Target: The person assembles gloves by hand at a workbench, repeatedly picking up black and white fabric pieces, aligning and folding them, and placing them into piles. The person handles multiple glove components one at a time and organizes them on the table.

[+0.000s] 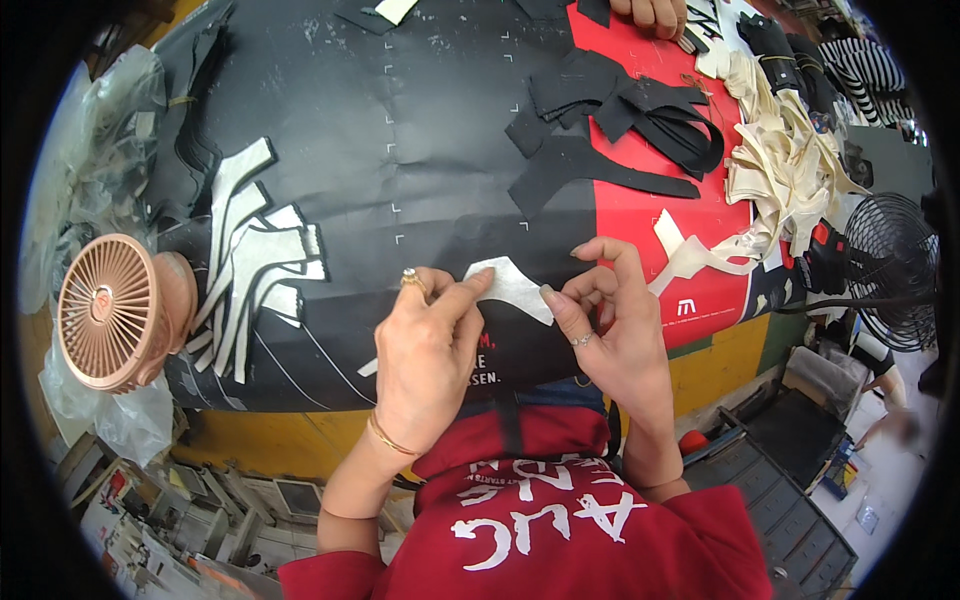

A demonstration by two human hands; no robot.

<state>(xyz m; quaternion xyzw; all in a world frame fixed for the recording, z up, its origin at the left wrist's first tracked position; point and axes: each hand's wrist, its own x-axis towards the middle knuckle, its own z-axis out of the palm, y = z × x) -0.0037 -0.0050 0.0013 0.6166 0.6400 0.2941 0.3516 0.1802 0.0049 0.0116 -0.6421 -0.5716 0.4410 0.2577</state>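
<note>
My left hand (428,345) pinches a white Y-shaped cut fabric piece (515,288) between thumb and fingers, above the black table cover. A pale end left of that wrist looks like its tail; the middle is hidden under the hand. My right hand (615,320) has its thumb at the right corner of the piece, with the index finger raised and the other fingers curled. What lies behind that thumb is hard to see. To the left lies a fanned stack of similar white pieces with dark edges (262,250).
A pink fan (115,310) stands at the left edge by clear plastic bags (95,150). Black fabric pieces (600,170), a cream piece (690,255) and a cream heap (785,160) lie to the right, near a black fan (890,265). Another person's hand (655,14) is at the far edge.
</note>
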